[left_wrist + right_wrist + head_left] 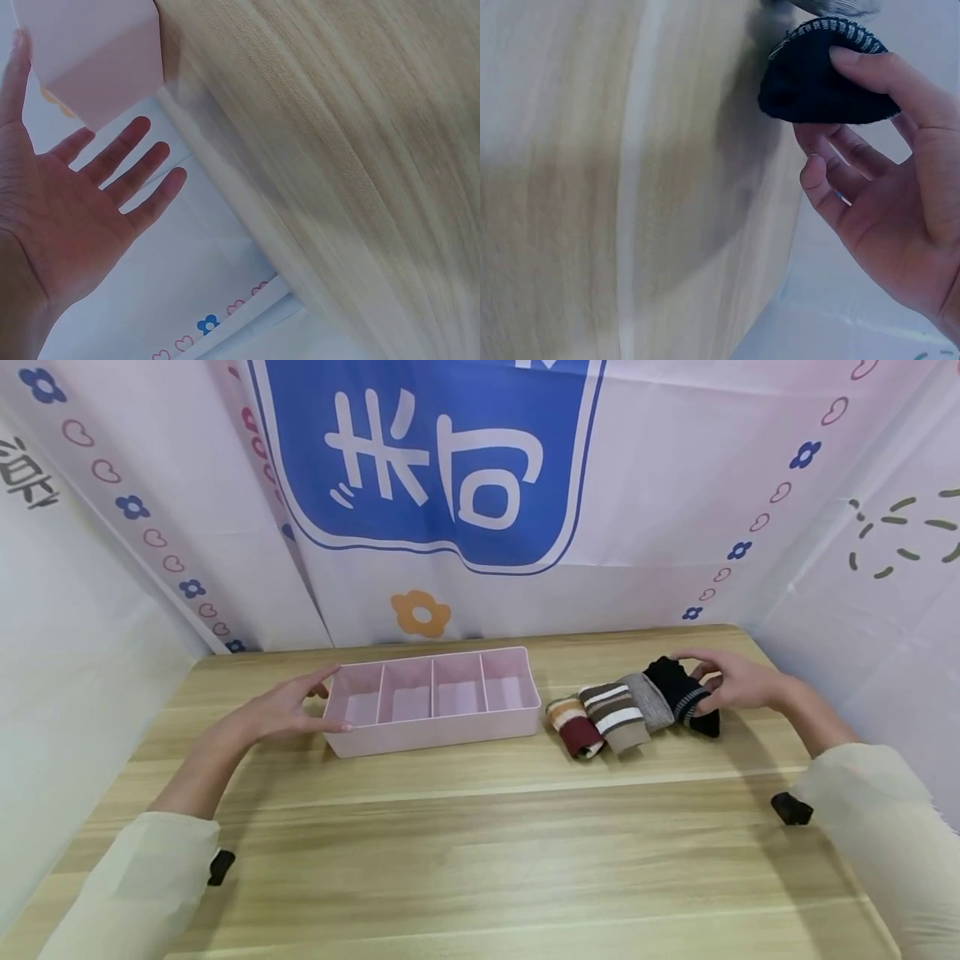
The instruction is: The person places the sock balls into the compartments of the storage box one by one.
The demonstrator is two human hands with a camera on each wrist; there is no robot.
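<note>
A pink box point(431, 735) with several compartments lies on the table. My left hand point(288, 706) is at its left end, thumb along the near corner and index finger by the far corner. In the left wrist view the fingers of the left hand point(82, 195) are spread, mostly straight, beside the box point(105, 67). To the right of the box is a row of rolled socks: a maroon and yellow striped one point(579, 735), a brown and white striped one point(617, 714), a grey one point(648, 700) and a black one point(671, 681). My right hand point(738, 681) pinches the black sock point(817, 86), thumb across it.
The wooden table point(480, 852) reaches back to a white printed cloth point(645, 510) hanging behind it. Pale cloth sides point(862, 610) stand at left and right.
</note>
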